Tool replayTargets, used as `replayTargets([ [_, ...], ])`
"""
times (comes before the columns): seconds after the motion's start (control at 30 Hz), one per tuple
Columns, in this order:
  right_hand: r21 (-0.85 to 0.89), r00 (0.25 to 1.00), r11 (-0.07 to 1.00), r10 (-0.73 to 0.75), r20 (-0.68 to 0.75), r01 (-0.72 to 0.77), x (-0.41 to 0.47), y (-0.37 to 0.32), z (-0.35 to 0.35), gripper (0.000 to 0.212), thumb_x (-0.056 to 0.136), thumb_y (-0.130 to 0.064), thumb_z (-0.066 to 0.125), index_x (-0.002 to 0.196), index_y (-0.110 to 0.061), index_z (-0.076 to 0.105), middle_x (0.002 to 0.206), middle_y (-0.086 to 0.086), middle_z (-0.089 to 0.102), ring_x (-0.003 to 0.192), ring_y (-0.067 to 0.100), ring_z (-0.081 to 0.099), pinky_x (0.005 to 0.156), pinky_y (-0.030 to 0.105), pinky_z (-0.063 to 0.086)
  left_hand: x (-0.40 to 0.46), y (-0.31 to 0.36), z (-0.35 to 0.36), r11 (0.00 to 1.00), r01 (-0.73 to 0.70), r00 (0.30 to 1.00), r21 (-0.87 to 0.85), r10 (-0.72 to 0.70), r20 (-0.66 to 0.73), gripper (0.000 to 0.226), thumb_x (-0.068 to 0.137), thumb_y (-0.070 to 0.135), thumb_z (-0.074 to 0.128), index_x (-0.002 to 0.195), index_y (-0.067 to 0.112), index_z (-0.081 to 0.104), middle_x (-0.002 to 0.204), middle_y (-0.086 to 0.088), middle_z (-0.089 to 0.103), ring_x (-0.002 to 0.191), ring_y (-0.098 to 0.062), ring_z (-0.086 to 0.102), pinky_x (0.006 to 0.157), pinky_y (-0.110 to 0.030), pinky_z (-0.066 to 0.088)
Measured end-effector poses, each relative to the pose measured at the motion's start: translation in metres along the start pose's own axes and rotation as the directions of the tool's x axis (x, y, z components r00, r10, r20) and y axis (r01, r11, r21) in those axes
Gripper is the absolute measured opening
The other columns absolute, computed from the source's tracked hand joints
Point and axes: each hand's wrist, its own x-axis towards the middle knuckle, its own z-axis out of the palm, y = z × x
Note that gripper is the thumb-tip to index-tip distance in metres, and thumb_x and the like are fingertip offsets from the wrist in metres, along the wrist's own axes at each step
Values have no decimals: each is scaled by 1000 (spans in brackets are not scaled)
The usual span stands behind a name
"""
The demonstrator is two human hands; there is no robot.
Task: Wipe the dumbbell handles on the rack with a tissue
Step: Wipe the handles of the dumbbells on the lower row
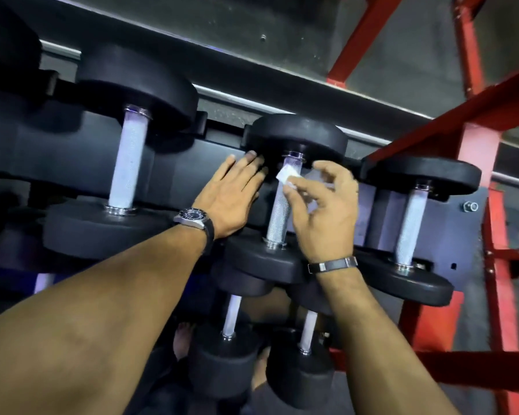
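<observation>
Three black dumbbells lie across the top tier of the black rack (168, 172). The middle dumbbell's knurled handle (277, 218) runs between its two heads. My right hand (324, 205) pinches a small folded white tissue (288, 176) and holds it against the upper part of that handle. My left hand (231, 196) lies flat with straight fingers on the rack just left of the middle dumbbell, its fingertips at the upper head (297, 136). The left dumbbell's handle (128, 163) and the right dumbbell's handle (409, 226) are bare.
Two smaller dumbbells (231, 319) (307, 330) sit on the lower tier below my wrists. A red steel frame (480, 163) stands close on the right, one bar crossing over the right dumbbell's upper head. A grey wall ledge (252, 70) runs behind the rack.
</observation>
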Motion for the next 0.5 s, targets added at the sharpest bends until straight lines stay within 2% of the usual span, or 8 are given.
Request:
replayTargets([
  [0.03,-39,995,998,-52,83,55,1,3,3,11,85,-22,73,94,-18,78,109,6,63,98,27,58,91,18,39,0,0,3,1000,6,1000,10,-6,-9,50,100,26,33,142,3,49,152,-14,43,147,-30,30,121,-45,15],
  [0.1,-108,964,978,-150,218,177,2,7,5,13,87,-21,71,98,-17,77,105,6,67,90,31,60,83,26,45,1,0,5,1000,12,1000,22,-12,-12,53,101,31,33,144,4,46,154,-13,41,148,-29,28,122,-46,15],
  [0.17,-136,954,962,-204,219,237,9,12,2,16,88,-20,69,101,-15,77,103,6,68,88,31,61,77,29,48,1,1,5,1000,23,999,11,-22,-24,55,101,34,34,145,4,46,154,-12,41,148,-28,27,122,-47,17],
  [0.23,-119,971,974,-174,163,195,17,10,1,18,88,-14,68,103,-12,76,101,7,68,88,27,61,75,23,44,0,1,7,999,31,998,8,-30,-53,53,100,34,37,144,5,48,153,-12,43,148,-27,29,121,-47,19],
  [0.27,-101,975,980,-152,163,170,21,8,4,20,88,-11,67,106,-11,74,102,8,66,90,27,59,75,26,46,0,0,9,999,34,996,15,-33,-77,52,100,33,39,143,5,48,152,-13,44,147,-27,30,121,-48,21],
  [0.33,-160,957,969,-144,253,188,19,3,7,25,89,-8,64,113,-11,70,109,10,61,95,30,56,71,37,51,-1,1,10,999,33,993,25,-30,-116,51,100,31,41,142,5,49,151,-13,46,147,-27,32,120,-48,23],
  [0.4,-209,907,932,-206,366,296,16,7,3,30,89,-6,62,118,-11,66,115,11,58,97,35,54,66,44,54,-1,1,10,998,37,991,47,-30,-128,51,100,31,40,142,5,49,152,-13,45,147,-27,32,120,-48,23],
  [0.5,-133,868,919,-292,402,371,22,18,-10,33,90,-6,52,118,-10,68,114,11,60,98,35,57,80,41,54,-1,2,11,995,37,992,89,-26,-127,50,100,31,39,142,6,50,152,-13,44,146,-27,33,120,-48,24],
])
